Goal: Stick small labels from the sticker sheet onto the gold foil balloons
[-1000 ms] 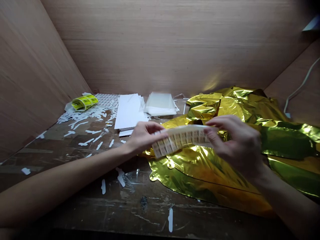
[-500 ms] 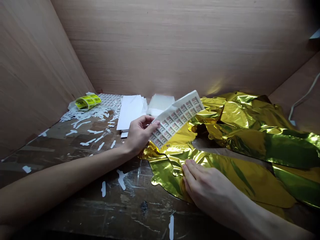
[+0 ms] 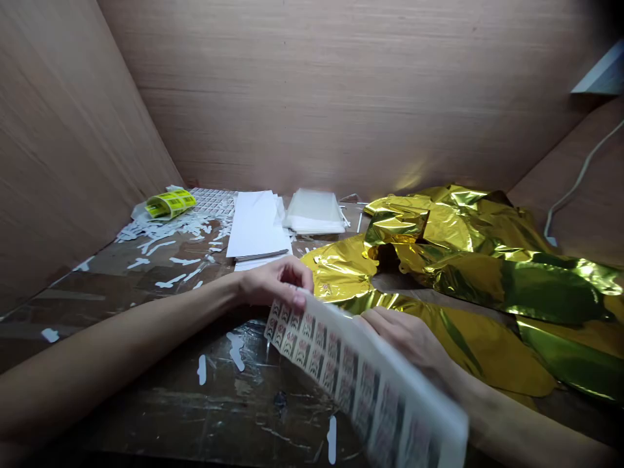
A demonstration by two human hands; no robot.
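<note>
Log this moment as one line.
left hand: holds sticker sheet | right hand: over gold foil, contact unclear | behind: white paper

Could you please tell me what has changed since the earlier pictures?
The free end of the sheet, raised just before, has swung down toward the person. The left hand still grips it; the right hand, on the sheet at first, let go and is now by the foil. The paper and yellow stickers stayed put.

Glossy, crinkled gold foil sheets.
</note>
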